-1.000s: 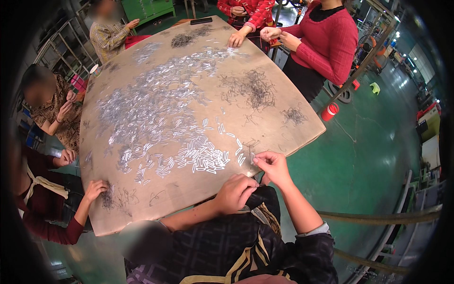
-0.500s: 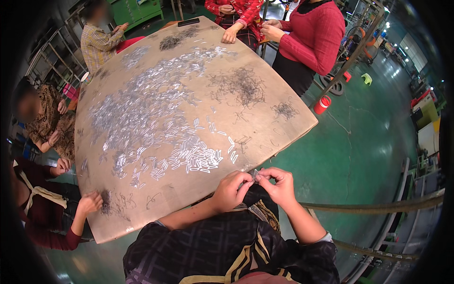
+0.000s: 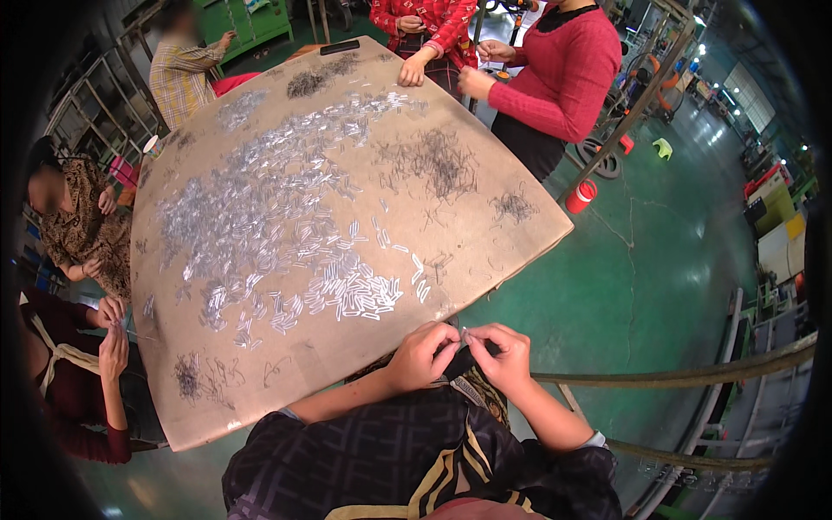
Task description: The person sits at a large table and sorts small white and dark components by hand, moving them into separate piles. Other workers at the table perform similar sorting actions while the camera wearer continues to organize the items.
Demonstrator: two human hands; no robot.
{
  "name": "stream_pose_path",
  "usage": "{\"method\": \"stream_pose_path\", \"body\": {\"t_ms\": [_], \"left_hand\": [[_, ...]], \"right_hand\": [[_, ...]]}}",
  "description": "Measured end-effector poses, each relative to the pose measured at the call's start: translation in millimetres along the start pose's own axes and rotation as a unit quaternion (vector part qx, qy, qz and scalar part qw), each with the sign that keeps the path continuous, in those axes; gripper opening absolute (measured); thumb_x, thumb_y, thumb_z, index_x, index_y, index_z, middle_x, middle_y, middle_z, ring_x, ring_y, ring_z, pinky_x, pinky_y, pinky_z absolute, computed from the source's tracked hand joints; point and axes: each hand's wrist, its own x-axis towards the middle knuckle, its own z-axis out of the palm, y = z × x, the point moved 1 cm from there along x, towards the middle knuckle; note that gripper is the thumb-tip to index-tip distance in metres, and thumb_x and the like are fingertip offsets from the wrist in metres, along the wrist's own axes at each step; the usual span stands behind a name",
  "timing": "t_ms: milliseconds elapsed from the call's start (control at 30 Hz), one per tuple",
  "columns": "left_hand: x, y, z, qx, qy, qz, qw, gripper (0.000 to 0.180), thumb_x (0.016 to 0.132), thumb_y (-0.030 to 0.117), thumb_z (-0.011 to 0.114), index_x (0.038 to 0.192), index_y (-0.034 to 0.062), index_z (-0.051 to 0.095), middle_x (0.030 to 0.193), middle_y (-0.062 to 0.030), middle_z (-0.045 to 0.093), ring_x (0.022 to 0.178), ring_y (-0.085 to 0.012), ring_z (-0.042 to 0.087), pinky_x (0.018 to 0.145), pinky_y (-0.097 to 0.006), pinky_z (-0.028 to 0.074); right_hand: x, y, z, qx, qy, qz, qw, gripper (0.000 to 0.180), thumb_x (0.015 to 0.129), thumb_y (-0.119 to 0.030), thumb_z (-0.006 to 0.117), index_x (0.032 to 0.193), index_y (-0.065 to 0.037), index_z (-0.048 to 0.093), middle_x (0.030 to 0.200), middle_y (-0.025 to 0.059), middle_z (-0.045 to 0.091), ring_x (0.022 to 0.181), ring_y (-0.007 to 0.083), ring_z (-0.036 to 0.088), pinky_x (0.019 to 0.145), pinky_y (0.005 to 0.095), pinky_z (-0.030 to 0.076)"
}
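Note:
My left hand (image 3: 422,355) and my right hand (image 3: 503,354) are held close together just off the near edge of the table, thumbs and forefingers pinched. A tiny pale bit shows at the right fingertips; what either hand grips is too small to name. Beyond my hands, many slim, shiny, oblong pieces (image 3: 355,290) lie loose across the brown tabletop (image 3: 503,234). Heaps of thin, dark, curly strands (image 3: 438,165) lie to their right, with a smaller clump (image 3: 186,377) at the near left corner.
Co-workers stand or sit round the table: one in a maroon sleeve (image 3: 95,442) at the near left, others at the left and far sides. A dark flat object (image 3: 339,47) lies at the far edge. A red bucket (image 3: 581,196) stands on the green floor (image 3: 659,260); a rail (image 3: 676,377) runs at my right.
My fingertips have drawn slightly apart, and less of the small pale piece shows between them. The near-left co-worker's hand has lifted off the dark clump to meet their other hand.

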Motion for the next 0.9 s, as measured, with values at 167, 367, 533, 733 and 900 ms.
{"method": "stream_pose_path", "body": {"t_ms": [167,367,533,733,900], "left_hand": [[-0.8,-2.7,0.3,-0.022,-0.026,-0.022,0.999,0.016,0.081,0.0,0.068,0.094,0.0009,0.058,0.082,-0.0098,0.06,0.07,-0.0192,0.06,0.063,-0.03,0.049],[-3.9,-9.0,1.8,-0.026,-0.062,-0.057,0.996,0.017,0.081,0.003,0.068,0.095,0.0022,0.057,0.082,-0.0111,0.06,0.072,-0.0223,0.061,0.063,-0.033,0.049],[23.0,-14.7,-18.8,0.014,-0.117,-0.025,0.993,0.018,0.079,0.004,0.07,0.094,0.002,0.061,0.086,-0.0111,0.063,0.074,-0.0241,0.062,0.065,-0.034,0.05],[75.6,-97.1,-30.3,0.325,-0.103,0.136,0.93,0.013,0.079,0.011,0.06,0.088,0.0057,0.067,0.083,-0.0066,0.063,0.089,-0.0239,0.059,0.077,-0.036,0.049],[97.4,-110.9,-32.5,0.449,-0.224,0.183,0.845,0.021,0.077,0.016,0.056,0.092,0.0083,0.067,0.092,-0.003,0.064,0.09,-0.02,0.057,0.079,-0.034,0.048]], "right_hand": [[-7.8,1.9,2.7,-0.003,0.016,-0.006,1.0,0.006,0.078,0.003,0.069,0.084,0.002,0.07,0.075,0.0106,0.068,0.065,0.0159,0.065,0.058,0.0255,0.05],[-12.2,7.7,2.7,-0.011,0.027,-0.046,0.999,0.008,0.077,0.001,0.07,0.085,0.001,0.069,0.075,0.0108,0.067,0.065,0.0219,0.065,0.06,0.0298,0.05],[-16.6,20.1,0.8,-0.012,0.042,-0.036,0.998,0.01,0.077,0.001,0.07,0.087,-0.001,0.069,0.076,0.0106,0.067,0.066,0.0233,0.064,0.06,0.0304,0.05],[-16.3,28.7,-2.3,-0.018,0.054,-0.032,0.998,0.009,0.078,0.0,0.07,0.087,-0.001,0.069,0.077,0.0105,0.067,0.066,0.0232,0.064,0.06,0.0306,0.049],[-17.8,37.9,0.9,-0.013,0.064,-0.026,0.998,0.009,0.078,0.0,0.069,0.087,-0.001,0.069,0.076,0.0106,0.067,0.067,0.0233,0.064,0.06,0.0309,0.049]]}}
